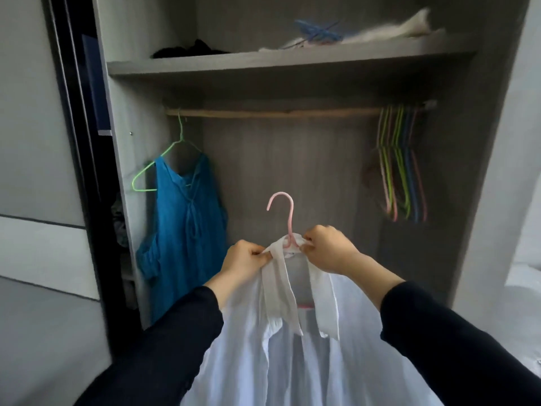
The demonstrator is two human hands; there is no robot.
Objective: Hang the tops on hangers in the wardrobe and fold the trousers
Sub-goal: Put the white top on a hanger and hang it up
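A white shirt (292,356) hangs in front of me on a pink hanger (288,213), whose hook sticks up above the collar. My left hand (244,260) pinches the left side of the collar. My right hand (329,249) pinches the right side, close to the hanger's neck. Both hands are below the wooden wardrobe rail (272,113). A blue top (187,230) hangs on a green hanger (146,177) at the rail's left end.
Several empty coloured hangers (401,168) hang bunched at the rail's right end. The shelf (263,65) above holds a dark garment (190,49), blue hangers (317,32) and white fabric (389,30). A wardrobe side panel (126,171) stands left, a pale wall right.
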